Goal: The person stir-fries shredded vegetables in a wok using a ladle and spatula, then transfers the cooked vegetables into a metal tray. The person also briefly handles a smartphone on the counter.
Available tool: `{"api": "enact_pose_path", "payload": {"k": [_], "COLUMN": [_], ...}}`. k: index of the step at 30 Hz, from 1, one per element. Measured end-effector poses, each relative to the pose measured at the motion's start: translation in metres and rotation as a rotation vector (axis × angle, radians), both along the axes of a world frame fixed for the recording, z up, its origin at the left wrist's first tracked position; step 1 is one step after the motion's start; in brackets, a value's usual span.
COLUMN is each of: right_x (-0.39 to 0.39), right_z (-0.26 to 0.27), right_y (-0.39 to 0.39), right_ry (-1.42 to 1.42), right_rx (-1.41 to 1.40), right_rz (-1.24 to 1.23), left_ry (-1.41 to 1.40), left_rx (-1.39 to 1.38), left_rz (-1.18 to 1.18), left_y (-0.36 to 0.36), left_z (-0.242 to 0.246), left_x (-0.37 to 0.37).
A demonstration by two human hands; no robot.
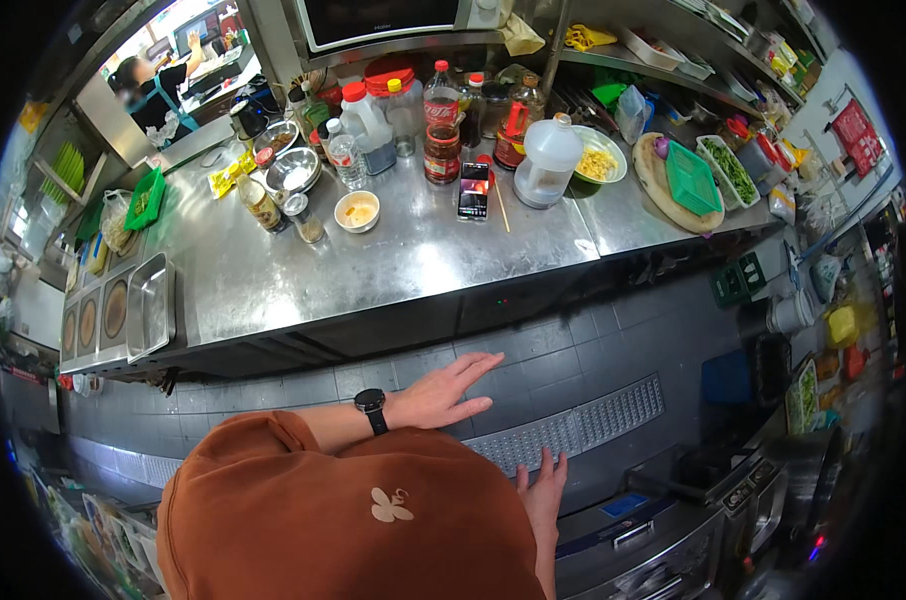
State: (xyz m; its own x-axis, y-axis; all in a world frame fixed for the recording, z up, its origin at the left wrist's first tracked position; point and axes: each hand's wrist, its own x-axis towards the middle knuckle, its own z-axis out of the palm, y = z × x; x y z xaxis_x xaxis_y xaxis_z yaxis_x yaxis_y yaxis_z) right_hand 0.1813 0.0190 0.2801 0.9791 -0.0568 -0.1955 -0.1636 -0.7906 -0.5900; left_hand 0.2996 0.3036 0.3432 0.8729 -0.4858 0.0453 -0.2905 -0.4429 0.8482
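My left hand (449, 391), with a black watch (370, 402) on its wrist, reaches across in front of my body above the tiled floor. Its fingers are extended, the thumb stands apart, and it holds nothing. Lower and to the right is my right hand (546, 484), low at my side near a steel appliance (648, 540). Its fingers are spread with nothing visible in them. Before me runs a stainless steel counter (393, 281). On it lie a smartphone (473, 191) with its screen lit and a small bowl (357, 211) with residue inside.
A plastic jug (549, 161), a bowl of yellow food (597, 156) and a round board (648, 180) bearing a green basket (693, 178) stand at the right. Several bottles line the counter's back. A steel tray (152, 307) sits left. Beyond a hatch is another person (152, 94).
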Motion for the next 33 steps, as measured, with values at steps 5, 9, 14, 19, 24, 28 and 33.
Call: {"api": "enact_pose_path", "payload": {"k": [5, 9, 14, 19, 24, 28, 33], "right_x": [-0.016, -0.048, -0.088, -0.114, -0.115, -0.100, -0.077], "right_z": [0.009, -0.007, -0.030, -0.043, -0.049, -0.050, -0.044], "right_y": [-0.028, -0.048, -0.070, -0.076, -0.059, -0.039, -0.018], "right_ry": [-0.023, 0.004, 0.090, 0.110, 0.227, 0.263, 0.221], "right_rx": [0.013, 0.039, -0.006, -0.044, -0.024, 0.032, -0.075], "right_rz": [0.048, 0.042, 0.019, -0.148, -0.305, -0.305, -0.305], "left_ry": [-0.020, -0.062, -0.067, -0.081, -0.089, -0.142, -0.077], "left_rx": [-0.050, -0.120, 0.019, 0.006, -0.085, -0.107, -0.073], "left_rz": [0.022, -0.051, -0.150, -0.211, -0.351, -0.358, -0.383], "left_y": [-0.049, -0.095, -0.114, -0.121, -0.125, -0.115, -0.083], "left_z": [0.005, 0.008, 0.009, 0.000, -0.007, -0.011, -0.019], "left_x": [-0.025, -0.044, -0.055, -0.043, -0.020, 0.000, 0.027]}}
